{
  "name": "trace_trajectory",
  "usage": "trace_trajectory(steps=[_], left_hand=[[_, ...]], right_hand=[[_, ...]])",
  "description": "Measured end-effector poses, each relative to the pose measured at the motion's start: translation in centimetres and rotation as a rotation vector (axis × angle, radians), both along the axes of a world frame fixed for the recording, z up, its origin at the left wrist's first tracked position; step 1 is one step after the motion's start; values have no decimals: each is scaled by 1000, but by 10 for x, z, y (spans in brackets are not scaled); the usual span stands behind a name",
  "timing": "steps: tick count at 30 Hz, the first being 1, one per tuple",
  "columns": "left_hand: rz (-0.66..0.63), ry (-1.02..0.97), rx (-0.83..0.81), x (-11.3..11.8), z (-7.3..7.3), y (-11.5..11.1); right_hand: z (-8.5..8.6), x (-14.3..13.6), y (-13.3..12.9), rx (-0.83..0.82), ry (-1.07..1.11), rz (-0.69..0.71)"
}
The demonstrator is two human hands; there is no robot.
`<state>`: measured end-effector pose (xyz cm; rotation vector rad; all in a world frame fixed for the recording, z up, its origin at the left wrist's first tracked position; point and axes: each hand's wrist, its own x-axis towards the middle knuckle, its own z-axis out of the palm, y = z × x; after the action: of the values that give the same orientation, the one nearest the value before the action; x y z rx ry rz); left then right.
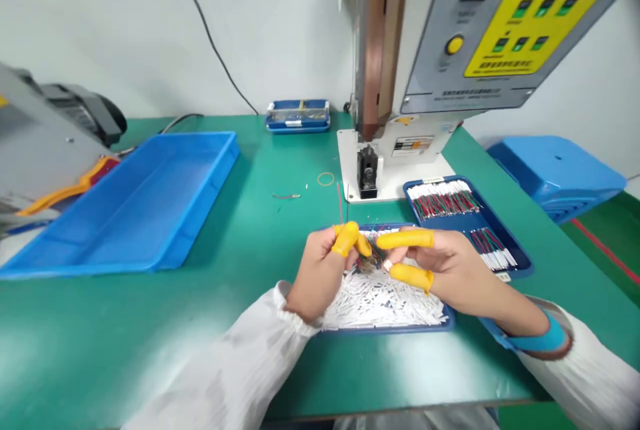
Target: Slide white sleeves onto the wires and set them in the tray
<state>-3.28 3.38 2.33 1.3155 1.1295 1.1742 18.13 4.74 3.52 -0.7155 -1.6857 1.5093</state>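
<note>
Yellow finger cots cover fingertips on both hands. My left hand [323, 263] is pinched closed over the left side of a blue tray [390, 329] full of white sleeves [383, 300]; thin red and dark wires [341, 203] rise from its fingertips. My right hand [440, 260] is over the tray's right side, thumb and index finger apart, with a small white piece near the fingertips that I cannot make out. Between the hands, a bundle of wires [369, 262] lies on the sleeves.
A press machine [395, 170] stands behind the tray. Right of it, a dark blue tray [453, 220] holds wire bundles. An empty-looking blue bin [135, 200] is at left, a blue stool [565, 170] at right. A small blue case [298, 117] sits by the wall.
</note>
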Motion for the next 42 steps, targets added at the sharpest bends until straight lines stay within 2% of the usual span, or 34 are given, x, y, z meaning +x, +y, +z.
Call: trace_trajectory(steps=[3,8,14,19,23,27,30,34,42], left_hand=[[-40,47,23,4,1,-6],[-207,57,38,12,-5,-20],[-342,174,46,21,-10,-35],[-451,212,10,27,-7,-31],[-439,238,19,28,-7,-30],[-406,293,20,27,-8,-33],[-407,265,29,28,-8,-34],[-416,240,32,29,-5,-33],[-408,297,16,29,-5,-34]], right_hand=[[-2,-6,0,-96,179,-130],[-6,-11,2,-149,323,-315],[-13,-16,2,-200,441,-407],[-14,-20,-1,-334,475,-444],[-9,-23,-2,-448,529,-471],[-7,-23,-4,-494,557,-416],[-8,-23,-6,-486,558,-393],[-9,-24,-8,-487,547,-434],[-13,-23,-6,-425,530,-441]])
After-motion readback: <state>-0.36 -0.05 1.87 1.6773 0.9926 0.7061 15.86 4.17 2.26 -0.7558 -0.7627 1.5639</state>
